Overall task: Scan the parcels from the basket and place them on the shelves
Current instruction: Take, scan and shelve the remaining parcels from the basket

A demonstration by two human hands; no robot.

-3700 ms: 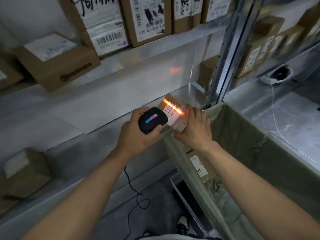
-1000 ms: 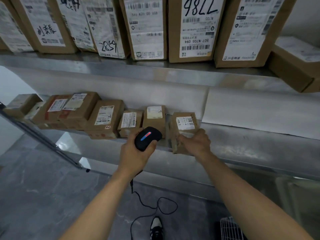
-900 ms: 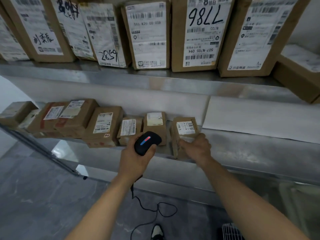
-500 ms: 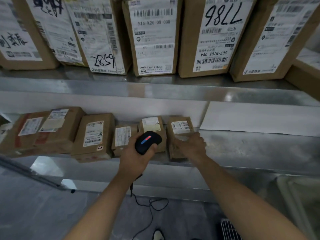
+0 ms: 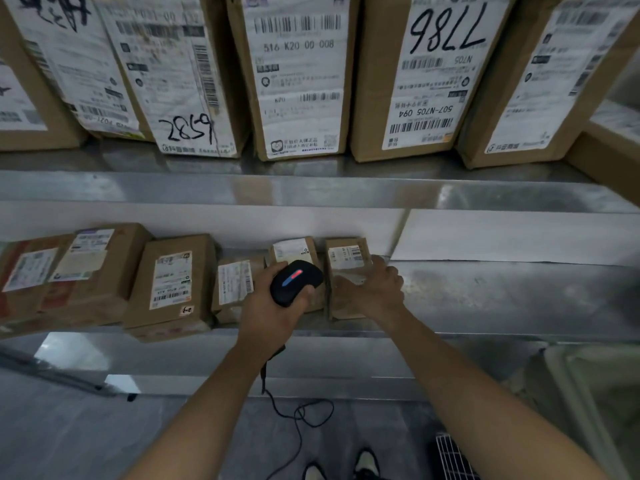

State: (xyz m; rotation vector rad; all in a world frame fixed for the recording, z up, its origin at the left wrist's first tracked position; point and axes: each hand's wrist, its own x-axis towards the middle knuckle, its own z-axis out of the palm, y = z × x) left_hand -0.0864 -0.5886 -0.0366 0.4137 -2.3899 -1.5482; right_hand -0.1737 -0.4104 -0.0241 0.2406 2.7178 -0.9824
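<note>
A small brown parcel point(image 5: 346, 261) with a white barcode label stands on the lower metal shelf point(image 5: 502, 299), at the right end of a row of parcels. My right hand point(image 5: 375, 289) grips its right side and front. My left hand point(image 5: 273, 313) holds a black barcode scanner point(image 5: 294, 282) with a red and blue light, just left of that parcel. The scanner's cable point(image 5: 294, 410) hangs down to the floor. A corner of the basket point(image 5: 595, 393) shows at the lower right.
Left of the held parcel stand several small brown parcels point(image 5: 173, 282) in a row. The upper shelf point(image 5: 311, 188) carries large labelled boxes point(image 5: 426, 74), one marked 7786. The lower shelf is bare metal to the right. Grey floor and my shoes point(image 5: 363, 462) lie below.
The parcel scanned over the basket has been carried left to the lower shelf and set down at the row's end. The view has moved closer over the last second; my hands keep their grip.
</note>
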